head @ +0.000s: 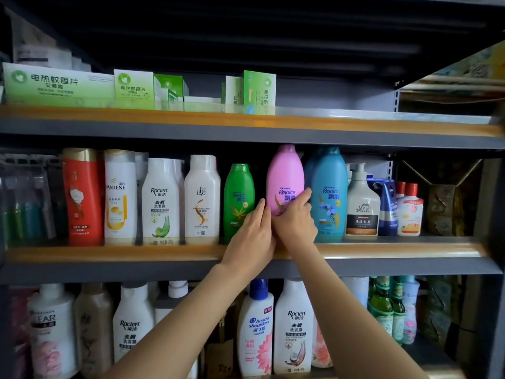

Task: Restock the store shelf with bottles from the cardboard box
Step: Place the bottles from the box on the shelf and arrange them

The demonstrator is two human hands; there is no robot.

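A pink Rejoice bottle [285, 176] stands upright on the middle shelf [164, 253], between a green Rejoice bottle [238, 198] and a blue Rejoice bottle [329, 192]. My right hand [295, 217] grips the pink bottle's lower part, thumb across its label. My left hand [252, 231] lies with straight fingers against the pink bottle's left side, partly in front of the green bottle. The pink bottle's base is hidden behind both hands. The cardboard box is out of view.
White Raclen [160, 198], Pantene [120, 192] and red [79, 195] bottles fill the middle shelf's left; a pump bottle [362, 203] and small bottles stand right. Green boxes [58, 83] sit on the upper shelf. More shampoo bottles [293, 326] crowd the lower shelf.
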